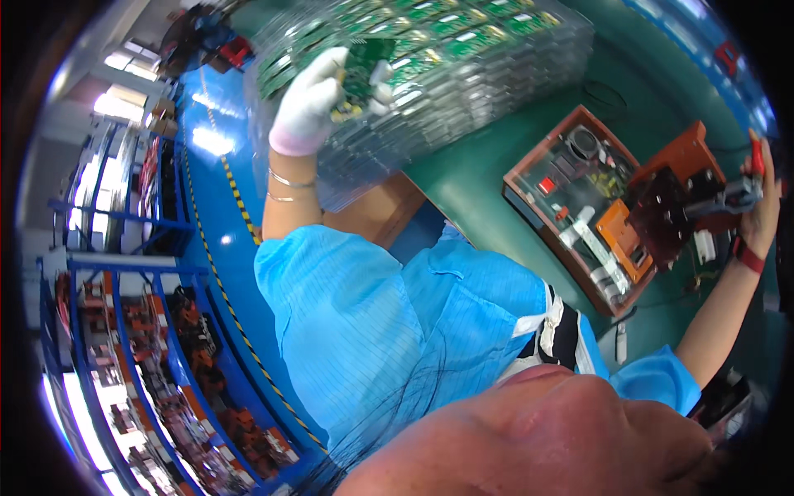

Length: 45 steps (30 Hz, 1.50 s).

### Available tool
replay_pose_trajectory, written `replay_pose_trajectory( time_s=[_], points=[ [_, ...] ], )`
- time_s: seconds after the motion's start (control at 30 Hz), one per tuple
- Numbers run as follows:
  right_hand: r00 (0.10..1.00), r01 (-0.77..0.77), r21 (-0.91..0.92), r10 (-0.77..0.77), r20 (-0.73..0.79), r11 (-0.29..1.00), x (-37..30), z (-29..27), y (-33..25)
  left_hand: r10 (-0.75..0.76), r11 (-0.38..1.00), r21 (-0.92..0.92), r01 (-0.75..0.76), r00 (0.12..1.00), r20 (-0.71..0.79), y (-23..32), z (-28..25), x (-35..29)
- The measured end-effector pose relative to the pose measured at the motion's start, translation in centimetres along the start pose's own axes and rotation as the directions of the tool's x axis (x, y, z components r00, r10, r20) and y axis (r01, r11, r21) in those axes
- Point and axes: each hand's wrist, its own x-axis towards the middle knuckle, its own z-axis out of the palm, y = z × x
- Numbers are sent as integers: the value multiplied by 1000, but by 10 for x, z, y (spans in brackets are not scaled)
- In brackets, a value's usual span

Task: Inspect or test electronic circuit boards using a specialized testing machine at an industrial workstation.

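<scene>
The person wears a light blue work coat [347, 289], and its sleeves end above both wrists. Two thin silver bangles [289, 180] go around the left wrist. The left hand [308, 107] has a white glove on, and its grip is closed on a green circuit board [368, 62]. The board is held up in front of the tray stack, tilted; I can't tell if it touches the trays.

A red band [748, 255] goes around the right wrist. The right hand [759, 194] is bare, and its grip is wrapped around a red handle [757, 155]. The handle sits on a metal clamp [728, 201], next to a dark brown plate [662, 215].

Beside the plate is a brown box [543, 140] with lots of small parts inside and an orange piece [622, 241]. The box is on the green table [467, 178]. Past the left hand, clear plastic trays [480, 107] make a tall pile, with more green boards in the top one.

Farther off, a yellow and black line [236, 190] runs along the shiny blue floor [227, 289], near blue shelves [174, 264] full of things.
</scene>
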Motion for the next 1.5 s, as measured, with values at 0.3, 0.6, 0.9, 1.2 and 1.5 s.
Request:
replay_pose_trajectory(
  time_s=[0.3,0.6,0.9,1.2,1.5],
  points=[
    [948,-90,169,137,-289,982,-16,26,-32,-14,993,113,-34,917,398,-110,152,73],
    [977,131,234,-85,-198,963,-38,61,-67,-211,973,-32,227,940,267,-147,195,83],
    [986,79,211,-45,-163,974,-28,50,-58,-120,861,493,126,992,-43,-147,191,89],
    [971,155,205,-111,-211,966,-31,56,-57,-197,696,714,-70,938,284,-166,195,94],
    [975,156,195,-118,-190,968,-40,60,-63,-137,384,820,-424,852,505,-158,180,104]
  ],
)
